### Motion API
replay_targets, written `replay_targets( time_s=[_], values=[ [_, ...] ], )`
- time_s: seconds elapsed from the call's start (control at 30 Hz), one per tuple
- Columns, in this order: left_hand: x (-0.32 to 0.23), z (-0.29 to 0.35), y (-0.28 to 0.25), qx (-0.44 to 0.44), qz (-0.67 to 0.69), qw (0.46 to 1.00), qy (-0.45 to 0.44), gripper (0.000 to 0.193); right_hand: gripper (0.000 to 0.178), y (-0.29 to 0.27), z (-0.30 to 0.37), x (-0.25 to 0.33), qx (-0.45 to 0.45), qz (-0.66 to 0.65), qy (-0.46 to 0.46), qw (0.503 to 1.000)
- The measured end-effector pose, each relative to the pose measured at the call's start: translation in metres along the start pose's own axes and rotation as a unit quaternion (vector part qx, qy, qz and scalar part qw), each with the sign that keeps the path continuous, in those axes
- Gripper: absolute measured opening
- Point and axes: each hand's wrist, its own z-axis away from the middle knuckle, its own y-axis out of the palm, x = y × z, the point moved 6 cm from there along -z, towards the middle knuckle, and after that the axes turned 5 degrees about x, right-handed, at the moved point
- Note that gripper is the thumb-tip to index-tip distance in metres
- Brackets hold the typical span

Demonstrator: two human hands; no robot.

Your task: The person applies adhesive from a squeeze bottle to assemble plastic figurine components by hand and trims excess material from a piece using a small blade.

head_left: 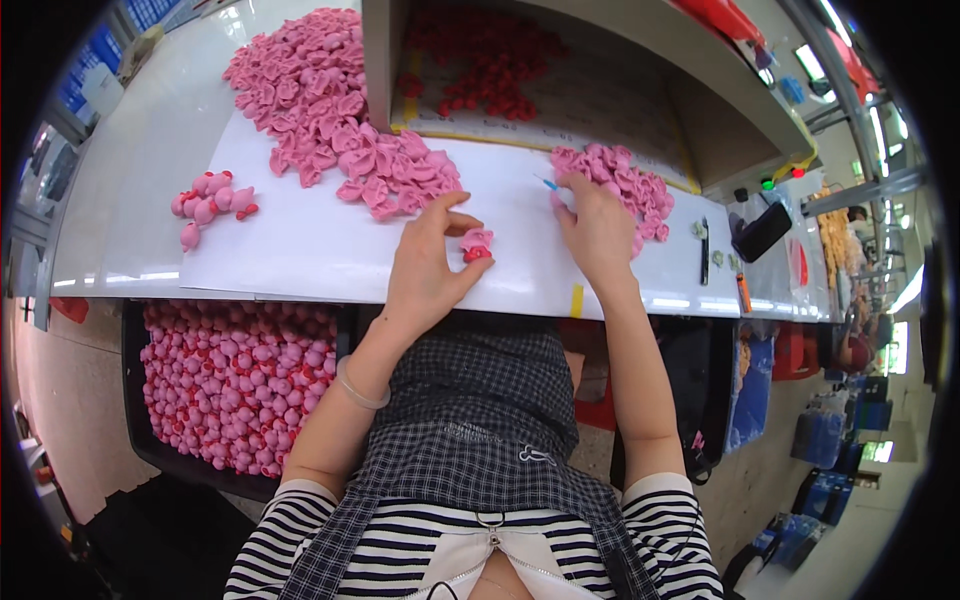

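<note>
A small pink and red plastic piece (477, 246) sits between the thumb and a curled finger of my left hand (425, 255), just above the white sheet. My right hand (596, 225) is closed round a thin pen-like tool with a blue part (549, 184), its tip pointing up and left; most of it is hidden in the fingers. Beside that hand lies a small heap of pink hollow pieces (640, 190). A much larger pile of the same pink pieces (310, 90) stretches from the far left toward my left hand.
Several joined pink and red pieces (212, 200) lie at the left. Below the table edge stands a black bin (135, 400) of round pink and red parts. A shelf box (385, 70) holds red pieces. At right are a phone (762, 233), a black pen (705, 250) and an orange-red tool (744, 293).
</note>
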Motion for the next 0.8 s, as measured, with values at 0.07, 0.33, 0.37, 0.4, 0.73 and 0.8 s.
replay_targets(
  time_s=[0.07, 0.33, 0.37, 0.4, 0.73, 0.8],
  values=[
    [0.002, 0.004, 0.0, 0.007, -0.008, 1.0, -0.007, 0.069, 0.035, 0.006, 0.003, 0.008, -0.003, -0.102, -0.025, 0.995],
    [0.0, 0.008, -0.001, 0.013, -0.019, 1.0, 0.002, 0.068, 0.049, 0.011, 0.035, 0.015, 0.161, -0.17, 0.094, 0.968],
    [0.0, 0.006, -0.001, 0.013, -0.019, 1.0, 0.002, 0.068, 0.046, 0.004, 0.033, 0.014, 0.111, -0.236, 0.036, 0.965],
    [-0.002, 0.006, -0.002, 0.002, -0.017, 1.0, 0.008, 0.068, 0.044, -0.005, 0.031, 0.013, 0.06, -0.299, -0.021, 0.952],
    [-0.001, 0.004, -0.001, 0.001, -0.023, 1.0, -0.008, 0.071, 0.022, 0.011, 0.028, 0.025, 0.051, -0.272, -0.108, 0.955],
    [-0.002, 0.005, -0.001, -0.001, -0.023, 1.0, -0.007, 0.071, 0.023, 0.013, 0.029, 0.029, 0.025, -0.302, -0.116, 0.946]
  ],
)
